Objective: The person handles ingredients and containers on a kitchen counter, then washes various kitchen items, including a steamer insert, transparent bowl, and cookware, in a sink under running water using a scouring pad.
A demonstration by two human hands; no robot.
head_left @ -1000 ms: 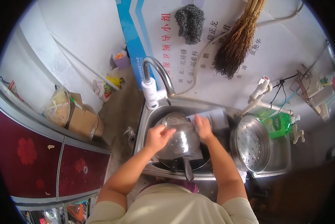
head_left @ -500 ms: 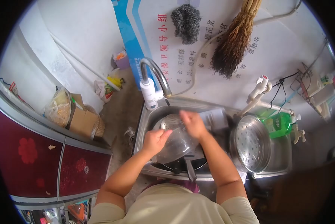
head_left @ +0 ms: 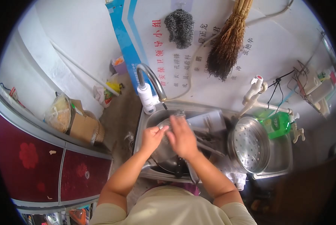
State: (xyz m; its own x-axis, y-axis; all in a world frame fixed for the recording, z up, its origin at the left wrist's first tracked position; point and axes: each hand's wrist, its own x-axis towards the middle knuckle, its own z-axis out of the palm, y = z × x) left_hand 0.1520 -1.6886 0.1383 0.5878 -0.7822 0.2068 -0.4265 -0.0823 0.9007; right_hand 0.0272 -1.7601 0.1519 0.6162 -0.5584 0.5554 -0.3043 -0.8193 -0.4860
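Observation:
Over the steel sink (head_left: 156, 173), my left hand (head_left: 152, 139) is closed on the edge of a see-through bowl (head_left: 163, 150), which is partly hidden behind my hands. My right hand (head_left: 182, 138) lies close against the bowl, its fingers stretched out and a little blurred. Below them a dark pan (head_left: 168, 165) with a handle rests in the sink. A whitish flat container (head_left: 209, 120) leans at the sink's back. Past my right fingertips is a small grey thing (head_left: 179, 112) that I cannot make out.
A curved tap (head_left: 148, 99) rises at the back left. A perforated steamer pot (head_left: 249, 146) and a green detergent bottle (head_left: 276, 125) stand at the right, below white pipes (head_left: 254, 95). On the wall hang steel wool (head_left: 179, 29) and a straw brush (head_left: 228, 48).
The clear bowl has turned and now shows less between my hands. My right hand has moved left and nearer to me, and the view has shifted slightly.

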